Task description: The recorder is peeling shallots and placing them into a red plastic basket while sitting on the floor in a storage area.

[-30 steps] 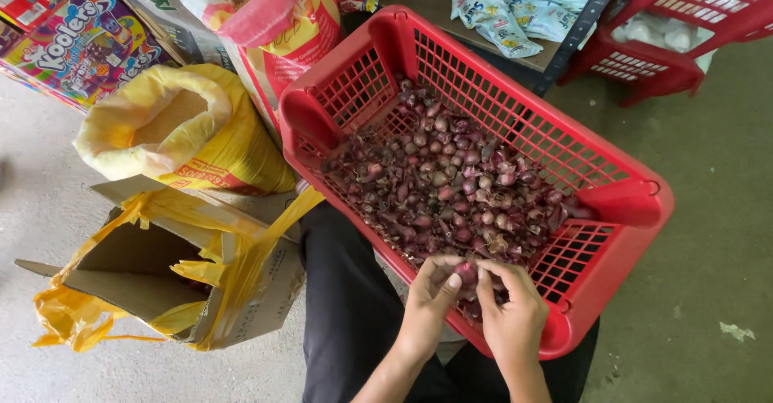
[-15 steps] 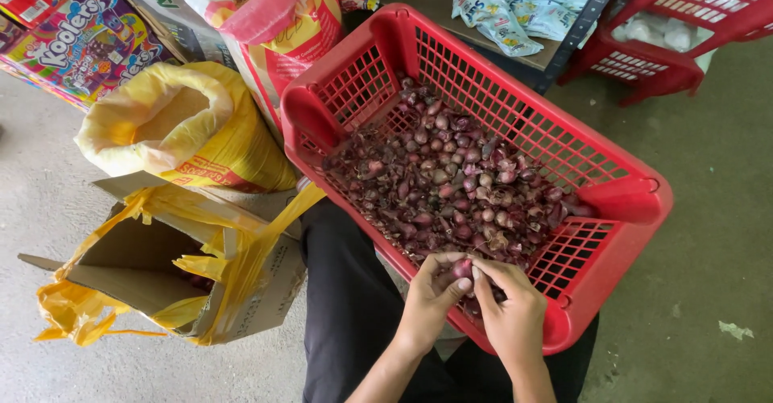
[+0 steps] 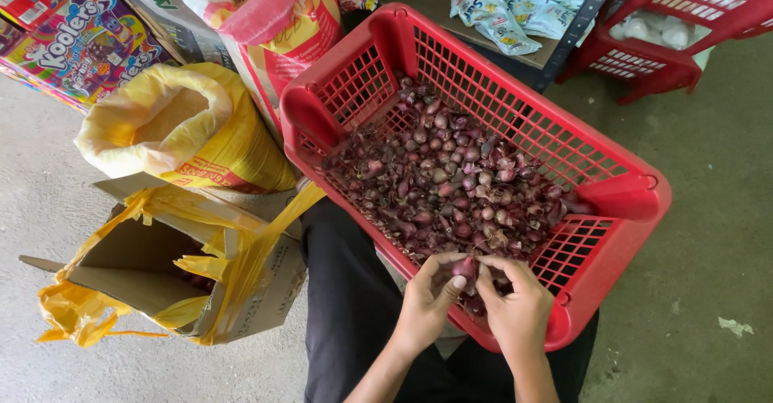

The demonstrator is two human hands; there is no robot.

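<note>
where yellow sack (image 3: 181,129) stands, hands pinch shallot (image 3: 465,268).

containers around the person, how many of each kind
red plastic baskets: 2, the other at top right
yellow sacks: 1
cardboard boxes with a yellow liner: 1
total: 4

Hands: two, left hand (image 3: 425,305) and right hand (image 3: 518,313)
Red baskets: two, big basket (image 3: 636,198), second basket (image 3: 644,61)
Shallots (image 3: 451,169): too many to count
Yellow sack (image 3: 189,129): one
Cardboard box (image 3: 129,278): one
</note>
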